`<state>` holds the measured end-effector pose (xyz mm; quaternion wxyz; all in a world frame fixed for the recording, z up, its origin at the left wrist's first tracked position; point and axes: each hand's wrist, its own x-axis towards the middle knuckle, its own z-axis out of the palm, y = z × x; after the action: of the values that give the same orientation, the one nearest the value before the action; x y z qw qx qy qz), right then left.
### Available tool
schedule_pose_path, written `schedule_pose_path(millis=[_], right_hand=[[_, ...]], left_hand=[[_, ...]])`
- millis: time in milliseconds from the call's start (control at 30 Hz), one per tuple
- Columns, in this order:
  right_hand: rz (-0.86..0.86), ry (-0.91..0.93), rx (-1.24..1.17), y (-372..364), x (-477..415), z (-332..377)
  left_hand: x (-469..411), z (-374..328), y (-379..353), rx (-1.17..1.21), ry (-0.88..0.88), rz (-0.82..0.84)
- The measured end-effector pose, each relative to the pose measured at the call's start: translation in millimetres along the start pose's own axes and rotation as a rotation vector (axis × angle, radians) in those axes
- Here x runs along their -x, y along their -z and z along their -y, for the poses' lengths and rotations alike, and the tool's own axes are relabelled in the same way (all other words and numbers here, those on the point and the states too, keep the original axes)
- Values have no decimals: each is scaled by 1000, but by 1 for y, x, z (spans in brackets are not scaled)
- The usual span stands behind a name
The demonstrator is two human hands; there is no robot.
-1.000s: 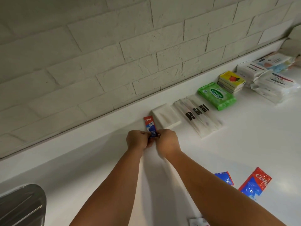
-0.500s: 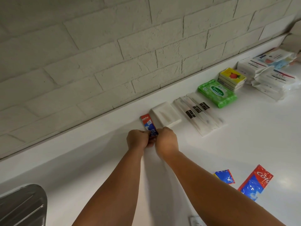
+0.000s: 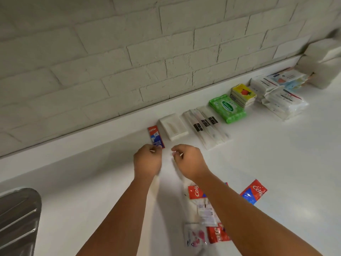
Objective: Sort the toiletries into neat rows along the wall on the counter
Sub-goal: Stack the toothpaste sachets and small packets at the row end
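Note:
A red and blue toothpaste sachet (image 3: 156, 136) lies flat on the white counter (image 3: 92, 174), at the left end of the row along the wall. My left hand (image 3: 147, 160) has its curled fingertips on the sachet's near end. To its right, my right hand (image 3: 188, 161) hovers off the sachet, fingers loosely curled and holding nothing. The row continues rightward: a white soap box (image 3: 173, 129), wrapped toothbrushes (image 3: 206, 130), a green wipes pack (image 3: 227, 109), a yellow-topped stack (image 3: 242, 95) and white tissue packs (image 3: 284, 100).
Loose sachets lie under and beside my right forearm: a red one (image 3: 193, 192), a red and blue one (image 3: 253, 194), a white one (image 3: 207, 212), a pink-flowered one (image 3: 195, 235) and another red one (image 3: 217, 233). A metal sink drainer (image 3: 18, 218) sits bottom left. A white box (image 3: 324, 67) stands far right.
Both hands held the sachet's near end together before. Now my right hand has let go and drawn off to the right, and the left hand has eased back slightly.

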<state>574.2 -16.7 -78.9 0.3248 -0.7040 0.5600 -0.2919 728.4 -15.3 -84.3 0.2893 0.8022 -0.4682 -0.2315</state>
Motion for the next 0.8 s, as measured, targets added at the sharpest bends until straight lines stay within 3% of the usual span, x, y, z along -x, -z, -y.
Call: schedule_pose_path(millis=[100, 167, 300, 533, 700, 800], right_hand=[[78, 34, 32, 33, 22, -14], [136, 61, 99, 55, 37, -26], [252, 84, 260, 86, 59, -53], [401, 174, 514, 103, 83, -88], [420, 263, 537, 101, 81, -102], [465, 268, 507, 104, 76, -106]], left_hand=[[41, -10, -2, 136, -104, 50], [68, -17, -8, 107, -188, 121], [103, -22, -30, -61, -270, 265], [134, -25, -55, -360, -317, 308], [139, -41, -60, -580, -362, 291], [136, -48, -58, -562, -315, 318]])
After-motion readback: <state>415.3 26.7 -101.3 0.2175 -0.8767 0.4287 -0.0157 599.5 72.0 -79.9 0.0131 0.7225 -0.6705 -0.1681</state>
